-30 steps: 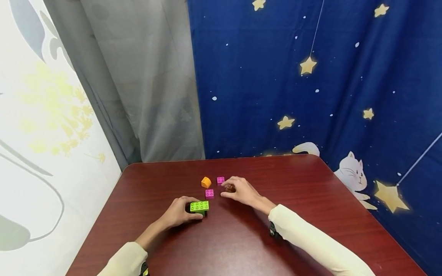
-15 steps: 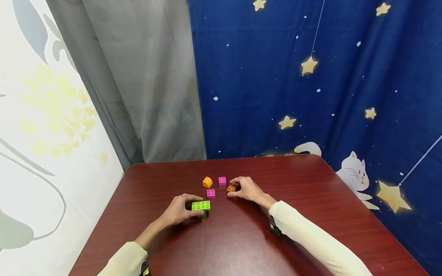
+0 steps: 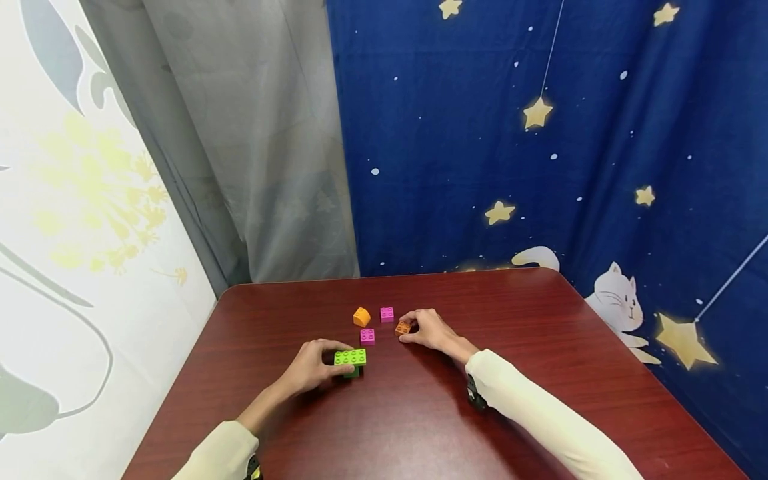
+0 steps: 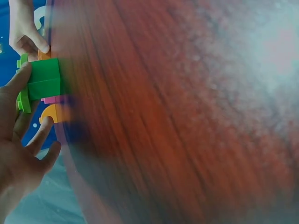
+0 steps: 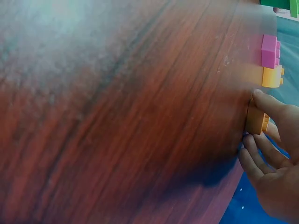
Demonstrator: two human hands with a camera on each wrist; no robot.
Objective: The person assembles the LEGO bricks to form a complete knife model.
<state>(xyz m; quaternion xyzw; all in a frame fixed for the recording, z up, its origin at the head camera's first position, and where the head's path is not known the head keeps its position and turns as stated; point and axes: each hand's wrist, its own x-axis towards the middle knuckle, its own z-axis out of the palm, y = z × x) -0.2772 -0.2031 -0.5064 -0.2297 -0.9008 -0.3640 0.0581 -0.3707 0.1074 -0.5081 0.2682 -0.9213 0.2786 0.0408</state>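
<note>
My left hand (image 3: 311,365) grips a light green toy building brick (image 3: 350,358) with studs on top, between thumb and fingers. Beneath it a darker green brick (image 4: 45,77) is joined on. To the right, my right hand (image 3: 429,329) pinches a small orange building brick (image 5: 255,120) that sits on the table, thumb on the near side and fingers on the far side. Between and beyond the hands lie two pink bricks, a nearer pink brick (image 3: 367,337) and a farther pink brick (image 3: 387,314). A yellow-orange brick with a curved top (image 3: 361,317) lies left of them.
All the bricks are on a dark red wooden table (image 3: 384,427). Behind its far edge hang a grey curtain (image 3: 282,167) and a blue curtain (image 3: 432,167) with stars. A white patterned wall covering (image 3: 90,280) stands on the left.
My right hand has closed its thumb and fingers on the orange brick, which now shows more plainly. The left hand has settled its thumb against the green bricks. The view has shifted slightly.
</note>
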